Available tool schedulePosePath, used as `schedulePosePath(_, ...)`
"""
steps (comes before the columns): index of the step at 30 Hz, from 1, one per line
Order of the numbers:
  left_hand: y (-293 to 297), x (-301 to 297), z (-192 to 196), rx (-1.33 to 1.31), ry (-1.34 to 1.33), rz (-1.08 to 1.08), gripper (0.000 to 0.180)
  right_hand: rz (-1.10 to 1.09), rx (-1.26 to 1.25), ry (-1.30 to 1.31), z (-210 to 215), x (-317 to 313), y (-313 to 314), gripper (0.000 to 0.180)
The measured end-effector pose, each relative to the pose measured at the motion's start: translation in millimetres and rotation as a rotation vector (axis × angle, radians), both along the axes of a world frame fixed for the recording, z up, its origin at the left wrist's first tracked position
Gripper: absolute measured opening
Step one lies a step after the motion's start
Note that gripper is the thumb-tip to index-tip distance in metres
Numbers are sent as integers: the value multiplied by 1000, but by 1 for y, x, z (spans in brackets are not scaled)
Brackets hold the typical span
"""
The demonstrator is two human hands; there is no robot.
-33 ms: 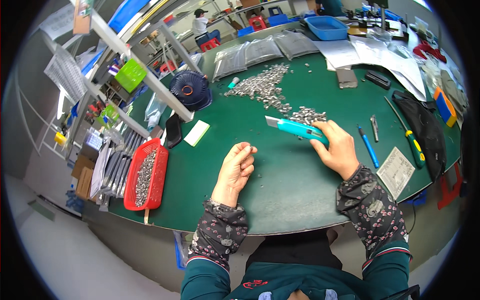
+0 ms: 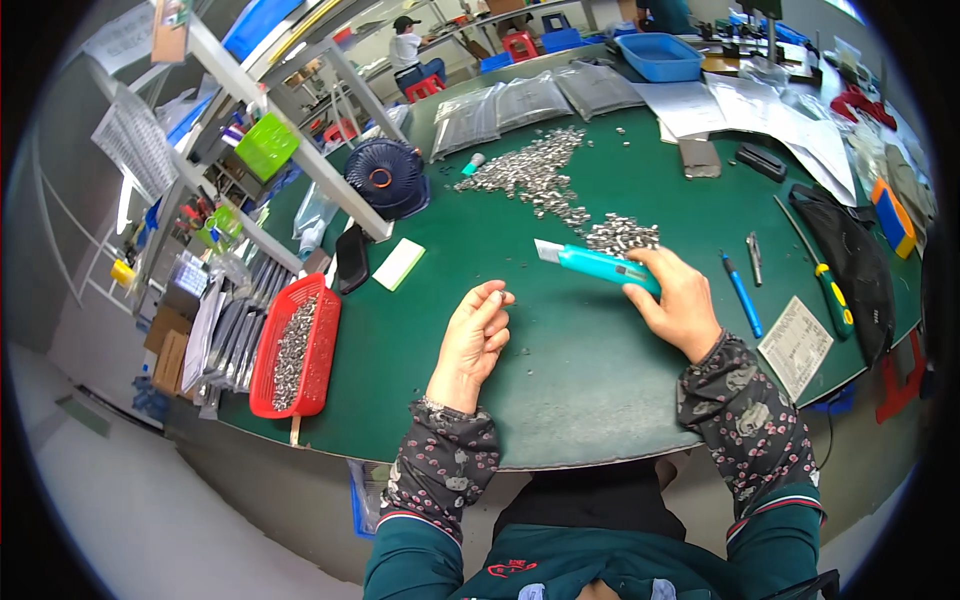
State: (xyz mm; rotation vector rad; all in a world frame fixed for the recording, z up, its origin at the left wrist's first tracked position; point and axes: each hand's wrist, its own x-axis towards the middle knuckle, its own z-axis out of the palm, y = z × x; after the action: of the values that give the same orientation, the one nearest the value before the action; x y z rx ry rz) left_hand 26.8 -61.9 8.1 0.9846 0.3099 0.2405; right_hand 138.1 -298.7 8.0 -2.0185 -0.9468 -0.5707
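Note:
My right hand is closed round the rear of a turquoise utility knife. Its wide blade is out and points left, above the table. To its left, my left hand is held in a pinch, thumb against forefinger. Something tiny and dark shows at those fingertips, too small to name. Just beyond the knife lies a small heap of shiny metal parts. A larger spread of the same parts reaches further back. The blade is apart from my left hand.
A red basket of metal parts stands at the left edge of the green table. Behind it are a phone, a notepad and a dark fan. A blue pen and screwdriver lie at right.
The whole view has shifted very slightly. Both hands and the utility knife keep the same pose.

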Motion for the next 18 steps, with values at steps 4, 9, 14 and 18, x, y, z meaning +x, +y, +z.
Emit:
schedulePosePath(4, 15, -4, -13, 21, -31, 21, 15, 157, -34, 67, -5, -9, 11, 28)
schedulePosePath(9, 15, -3, -14, 68, -56, -23, 12, 282, -84, 158, 0, -19, 16, 25)
schedulePosePath(14, 10, -3, -10, -3, -62, -8, 11, 321, -106, 195, -1, -20, 18, 23)
schedulePosePath(18, 11, -2, -13, 1, -55, -33, 10, 333, -127, 203, 1, -21, 19, 23)
